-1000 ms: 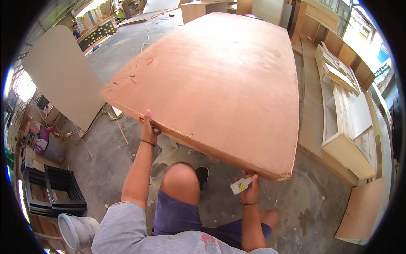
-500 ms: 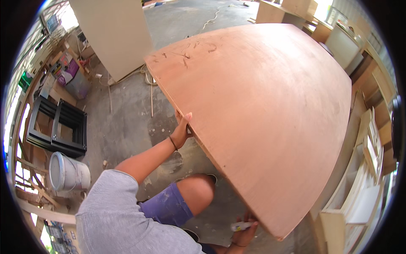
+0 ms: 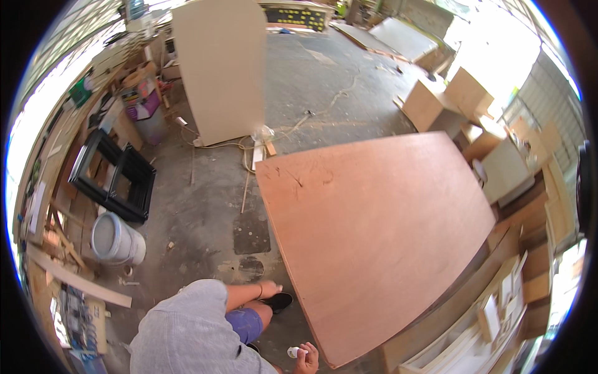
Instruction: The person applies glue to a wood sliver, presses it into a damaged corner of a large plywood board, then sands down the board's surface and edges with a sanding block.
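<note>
A large reddish-brown plywood panel [image 3: 374, 243] with a few dark scuffs near its far left corner slants in front of me, to the right. My right hand [image 3: 307, 359] is beside its near corner, closed round a small white bottle [image 3: 294, 353]. The bottle's label is too small to make out. My left hand [image 3: 269, 288], with a dark band at the wrist, is off the panel and just above my black shoe [image 3: 279, 303]. Its fingers are too small and foreshortened to read.
Upright behind the panel is a tall pale board [image 3: 221, 75], with a cable [image 3: 233, 145] on the floor at its foot. To my left are a lidded white bucket [image 3: 118, 240] and black frames [image 3: 115, 177]. Wooden cabinet parts [image 3: 473, 318] line the right side.
My left hand has let go of the panel's left edge and come down toward my shoe. The panel now sits lower in view. The bottle has stayed in my right hand.
</note>
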Motion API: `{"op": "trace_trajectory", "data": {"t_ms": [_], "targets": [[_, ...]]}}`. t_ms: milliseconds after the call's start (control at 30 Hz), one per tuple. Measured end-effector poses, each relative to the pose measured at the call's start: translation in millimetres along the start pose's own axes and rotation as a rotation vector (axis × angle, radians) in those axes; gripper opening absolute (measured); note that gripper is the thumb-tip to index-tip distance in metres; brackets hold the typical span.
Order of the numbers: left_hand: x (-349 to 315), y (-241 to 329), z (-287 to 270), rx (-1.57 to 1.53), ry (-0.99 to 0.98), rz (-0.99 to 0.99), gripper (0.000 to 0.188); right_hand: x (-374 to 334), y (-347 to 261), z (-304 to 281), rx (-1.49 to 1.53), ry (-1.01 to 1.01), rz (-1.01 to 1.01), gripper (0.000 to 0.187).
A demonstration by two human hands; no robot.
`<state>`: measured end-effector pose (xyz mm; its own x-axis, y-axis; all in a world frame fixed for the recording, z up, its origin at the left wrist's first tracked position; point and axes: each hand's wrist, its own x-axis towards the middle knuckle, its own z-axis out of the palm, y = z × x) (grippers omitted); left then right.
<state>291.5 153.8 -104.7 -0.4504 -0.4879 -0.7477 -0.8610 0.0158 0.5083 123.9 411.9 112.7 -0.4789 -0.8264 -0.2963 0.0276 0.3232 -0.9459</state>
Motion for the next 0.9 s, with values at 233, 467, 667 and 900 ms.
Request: {"op": "trace_trajectory", "data": {"t_ms": [233, 467, 667, 900], "targets": [[-284.1, 102.4, 30.5, 0.071, 0.041, 0.531, 0.078, -47.4, -103.8, -12.2, -0.453, -0.376, -0.427, 0.032], [-463.9, 75.3, 86.2, -0.342, 0.236, 0.472, 0.04, -157.9, -148.0, 62.6, -0.485, -0.863, -0.587, 0.032], [-572.7, 30.2, 91.6, -0.384, 0.683, 0.328, 0.032, -224.6, -200.2, 126.5, -0.461, -1.09, -0.825, 0.026], [-656.5, -39.2, 103.2, -0.497, 0.783, 0.182, 0.035, -296.6, -219.6, 208.2, -0.476, -1.259, -0.943, 0.015]]}}
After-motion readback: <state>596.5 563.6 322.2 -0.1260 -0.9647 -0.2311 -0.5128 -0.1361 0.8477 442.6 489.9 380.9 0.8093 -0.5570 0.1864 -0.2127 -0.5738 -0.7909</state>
